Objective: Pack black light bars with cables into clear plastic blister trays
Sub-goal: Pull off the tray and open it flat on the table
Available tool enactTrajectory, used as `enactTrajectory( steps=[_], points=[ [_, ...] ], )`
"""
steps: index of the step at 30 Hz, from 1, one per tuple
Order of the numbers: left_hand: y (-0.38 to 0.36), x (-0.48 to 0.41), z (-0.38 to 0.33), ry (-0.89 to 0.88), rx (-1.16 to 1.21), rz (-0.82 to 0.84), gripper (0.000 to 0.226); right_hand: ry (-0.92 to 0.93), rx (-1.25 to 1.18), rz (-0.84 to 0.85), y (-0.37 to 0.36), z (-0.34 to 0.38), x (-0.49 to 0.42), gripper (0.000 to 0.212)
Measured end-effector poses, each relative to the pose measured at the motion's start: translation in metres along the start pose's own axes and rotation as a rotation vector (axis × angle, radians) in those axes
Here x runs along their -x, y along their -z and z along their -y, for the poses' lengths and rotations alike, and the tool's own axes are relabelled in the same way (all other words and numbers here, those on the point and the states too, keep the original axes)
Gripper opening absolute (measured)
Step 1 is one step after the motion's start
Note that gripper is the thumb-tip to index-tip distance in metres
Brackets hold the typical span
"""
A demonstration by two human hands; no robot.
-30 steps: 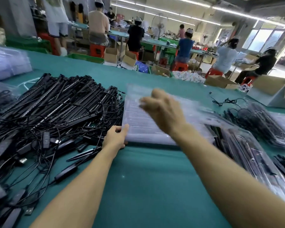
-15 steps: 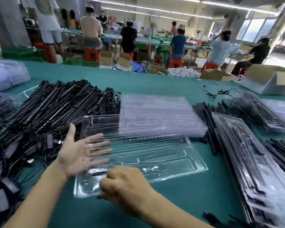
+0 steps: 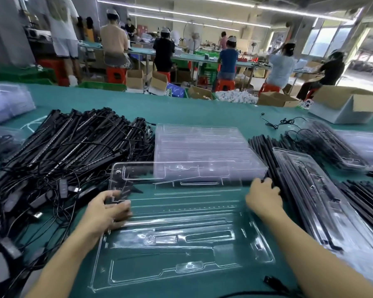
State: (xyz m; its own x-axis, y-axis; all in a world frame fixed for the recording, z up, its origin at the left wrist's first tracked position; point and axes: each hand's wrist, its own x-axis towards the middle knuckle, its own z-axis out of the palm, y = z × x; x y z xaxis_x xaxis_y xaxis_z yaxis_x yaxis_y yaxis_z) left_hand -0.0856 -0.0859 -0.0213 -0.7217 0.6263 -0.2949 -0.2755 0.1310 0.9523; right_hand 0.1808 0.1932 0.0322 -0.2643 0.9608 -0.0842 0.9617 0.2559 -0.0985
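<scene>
The clear tray now lies flat and empty on the green table. The right hand has left it and curls round the black light bars beside it. The left hand rests on the tray's left edge, too blurry to tell its grip. Filling can start.

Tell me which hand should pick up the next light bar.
Right hand: it touches the black bars beside the open tray; the left hand holds the tray's edge.
</scene>
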Motion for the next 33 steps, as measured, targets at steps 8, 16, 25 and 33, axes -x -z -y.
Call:
enactTrajectory(
  steps=[8, 16, 25, 33],
  points=[
    [-0.010, 0.004, 0.000, -0.049, -0.148, -0.040, 0.062, -0.060, 0.162, 0.064, -0.010, -0.022, -0.026, 0.042],
    [-0.021, 0.014, 0.011, -0.314, -0.366, -0.203, 0.091, -0.193, 0.016, 0.016, -0.016, -0.025, -0.038, 0.062],
    [-0.023, 0.011, 0.016, -0.490, -0.295, -0.246, 0.045, -0.060, -0.086, 0.072, -0.013, -0.034, -0.046, 0.046],
    [-0.020, 0.006, 0.021, -0.491, -0.310, -0.261, 0.035, 0.146, -0.658, -0.160, 0.026, -0.013, 0.019, 0.033]
  ],
)
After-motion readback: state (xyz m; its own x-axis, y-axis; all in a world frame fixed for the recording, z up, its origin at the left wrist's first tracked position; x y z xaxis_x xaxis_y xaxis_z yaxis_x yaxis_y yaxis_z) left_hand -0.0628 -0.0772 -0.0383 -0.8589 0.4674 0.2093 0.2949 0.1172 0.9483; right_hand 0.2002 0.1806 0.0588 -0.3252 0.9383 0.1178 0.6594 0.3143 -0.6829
